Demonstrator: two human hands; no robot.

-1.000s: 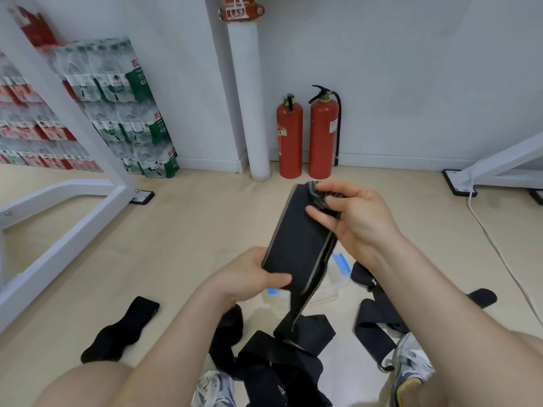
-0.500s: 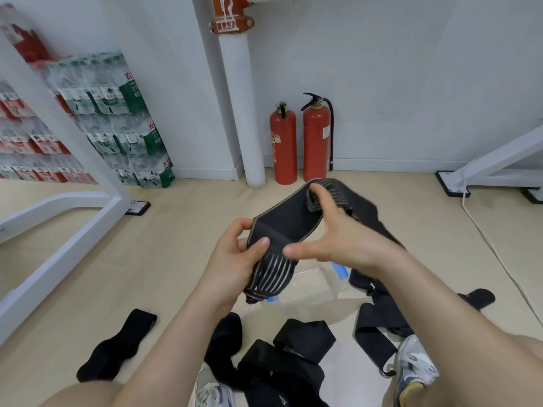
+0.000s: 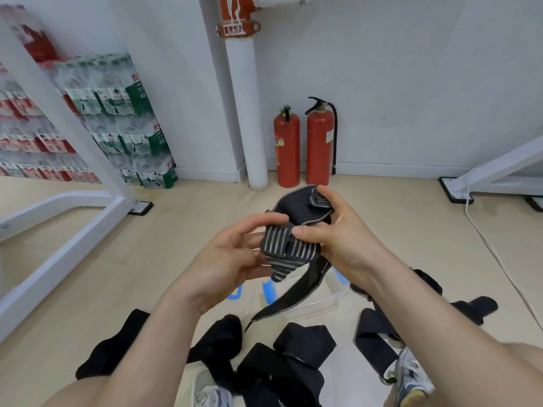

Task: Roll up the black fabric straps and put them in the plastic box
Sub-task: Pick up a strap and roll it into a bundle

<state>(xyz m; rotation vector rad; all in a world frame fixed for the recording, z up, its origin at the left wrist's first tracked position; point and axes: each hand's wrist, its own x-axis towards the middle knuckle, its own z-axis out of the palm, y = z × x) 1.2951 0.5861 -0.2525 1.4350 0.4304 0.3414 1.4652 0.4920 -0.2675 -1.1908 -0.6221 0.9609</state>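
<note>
right hand (image 3: 346,245) and left hand (image 3: 226,259) mid-air, fingers curled around one black strap (image 3: 289,249)

Way down into the plastic box (image 3: 338,298) partly blocked: left hand (image 3: 229,259) and right hand (image 3: 343,239) grip the striped strap (image 3: 291,249) over it, and the strap's loose tail hangs across the box. Near side crowded with loose straps (image 3: 282,356) and two shoes (image 3: 411,380) on the floor (image 3: 88,274). Bare floor open to the left up to the white frame (image 3: 97,227) and to the right up to the white cable (image 3: 493,251), fire extinguishers (image 3: 318,148) well behind
</note>
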